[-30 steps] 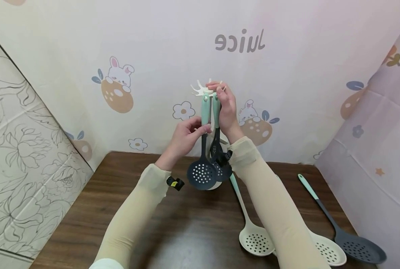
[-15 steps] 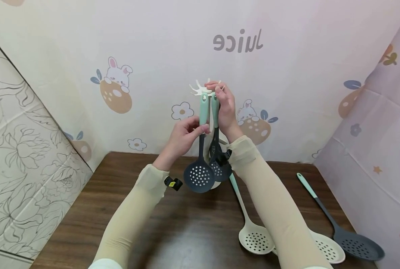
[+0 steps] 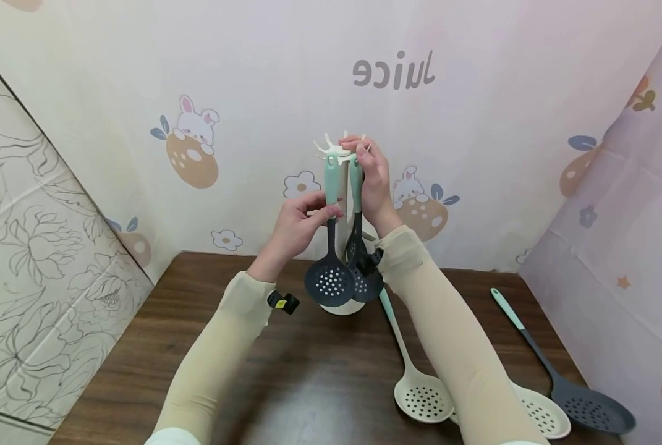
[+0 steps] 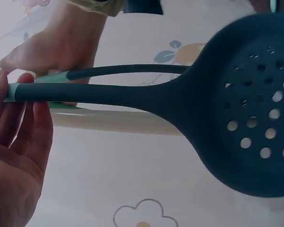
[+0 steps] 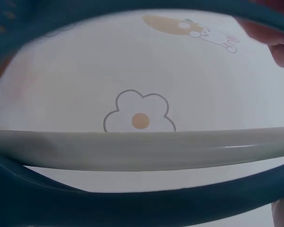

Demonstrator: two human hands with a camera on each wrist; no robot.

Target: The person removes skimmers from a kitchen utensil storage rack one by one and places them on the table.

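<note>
A cream utensil rack [image 3: 343, 309] with hooks round its top stands upright on the table; its post [image 5: 142, 149] crosses the right wrist view. My left hand [image 3: 296, 225] pinches a dark skimmer [image 3: 331, 281] where its mint handle meets the dark shaft. In the left wrist view the perforated head [image 4: 199, 113] points away from the fingers. The handle's top is at the rack's hooks; whether it is hooked I cannot tell. My right hand [image 3: 376, 179] grips the rack's top, fingers over it. Beside that hand another dark skimmer [image 3: 368, 283] hangs, partly hidden by a wrist camera.
On the table's right lie a cream skimmer [image 3: 424, 395], a cream slotted utensil [image 3: 544, 411] partly under the right sleeve, and a dark slotted turner [image 3: 592, 408]. A patterned curtain [image 3: 264, 74] rises behind the brown table [image 3: 197, 296].
My left hand and the skimmer it pinches have shifted slightly left, its handle top moving left along the rack's top. The skimmer's head dipped, then rose. My right hand stays on the rack.
</note>
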